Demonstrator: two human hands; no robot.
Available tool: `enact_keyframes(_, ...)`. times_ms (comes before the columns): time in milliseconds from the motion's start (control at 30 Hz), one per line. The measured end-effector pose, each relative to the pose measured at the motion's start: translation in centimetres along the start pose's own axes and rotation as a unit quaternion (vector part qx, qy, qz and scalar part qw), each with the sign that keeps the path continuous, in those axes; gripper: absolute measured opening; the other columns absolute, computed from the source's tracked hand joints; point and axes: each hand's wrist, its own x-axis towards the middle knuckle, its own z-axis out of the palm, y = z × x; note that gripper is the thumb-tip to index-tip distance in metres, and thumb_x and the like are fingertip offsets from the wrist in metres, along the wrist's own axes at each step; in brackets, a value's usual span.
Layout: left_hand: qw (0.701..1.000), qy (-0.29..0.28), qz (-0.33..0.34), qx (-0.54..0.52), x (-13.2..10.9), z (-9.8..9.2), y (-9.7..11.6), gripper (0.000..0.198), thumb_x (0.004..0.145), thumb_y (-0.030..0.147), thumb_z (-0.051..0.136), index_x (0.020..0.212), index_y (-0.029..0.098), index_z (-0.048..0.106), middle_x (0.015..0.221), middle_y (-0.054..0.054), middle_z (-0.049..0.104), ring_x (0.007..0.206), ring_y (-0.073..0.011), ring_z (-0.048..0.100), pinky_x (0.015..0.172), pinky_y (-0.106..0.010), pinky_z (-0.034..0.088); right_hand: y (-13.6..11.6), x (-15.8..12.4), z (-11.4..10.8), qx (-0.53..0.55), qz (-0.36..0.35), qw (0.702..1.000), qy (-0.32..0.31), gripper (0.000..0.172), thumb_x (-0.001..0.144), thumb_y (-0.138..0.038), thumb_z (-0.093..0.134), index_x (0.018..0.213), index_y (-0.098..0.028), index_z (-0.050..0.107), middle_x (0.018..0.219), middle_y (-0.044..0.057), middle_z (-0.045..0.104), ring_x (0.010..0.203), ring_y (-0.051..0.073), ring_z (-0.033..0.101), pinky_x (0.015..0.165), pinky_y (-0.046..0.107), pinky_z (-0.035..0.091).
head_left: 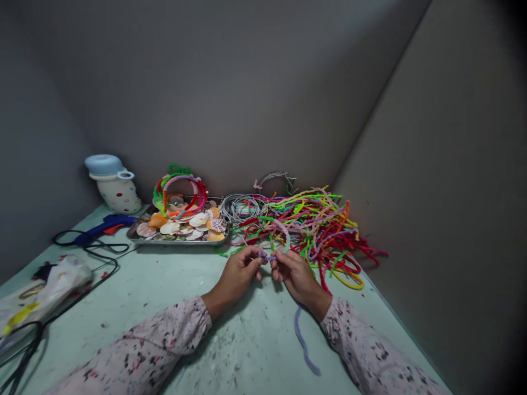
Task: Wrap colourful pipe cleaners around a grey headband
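A purple pipe cleaner [269, 258] runs between my two hands over the middle of the table. The fingertips of my left hand [242, 269] pinch one part of it. My right hand [294, 271] is closed on it too, close beside the left. A pink and pale green fuzzy length [285, 233] curves up from the right fingers; whether it joins the purple piece is hidden. Below my right wrist a longer purple pipe cleaner [302, 343] trails down onto the table.
Behind my hands lies a heap of coloured pipe cleaners [317, 219], beside coiled grey wire [242, 207]. A metal tray [181, 242] holds shells and fuzzy-wrapped hoops [185, 181]. To the left are a bottle [117, 189], a blue glue gun [105, 226], black cables [88, 291] and a plastic bag [61, 280].
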Motion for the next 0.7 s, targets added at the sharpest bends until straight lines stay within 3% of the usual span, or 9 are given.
enact_keyframes(433,0.998,0.007,0.031,0.062,-0.16,-0.06,0.18,0.012,0.084,0.022,0.052,0.085,0.017,0.063,0.075,0.0,0.062,0.057,-0.0095,0.051,0.055,-0.02,0.041,0.08,0.08,0.01,-0.016,-0.005,1.0,-0.004,0.025,0.077,-0.038,0.07,0.074,-0.015,0.061,0.063,0.0,0.063,0.045,0.007,0.056,0.038,0.015,0.038)
enact_keyframes(700,0.968,0.076,0.112,0.209,-0.34,-0.47,-0.18,0.019,0.083,0.02,0.055,0.091,0.021,0.072,0.081,-0.003,0.058,0.079,-0.0161,0.054,0.071,-0.025,0.04,0.07,0.09,-0.01,0.0,-0.004,1.0,0.0,0.024,0.077,-0.037,0.07,0.075,-0.015,0.059,0.063,-0.001,0.063,0.044,0.007,0.056,0.038,0.015,0.037)
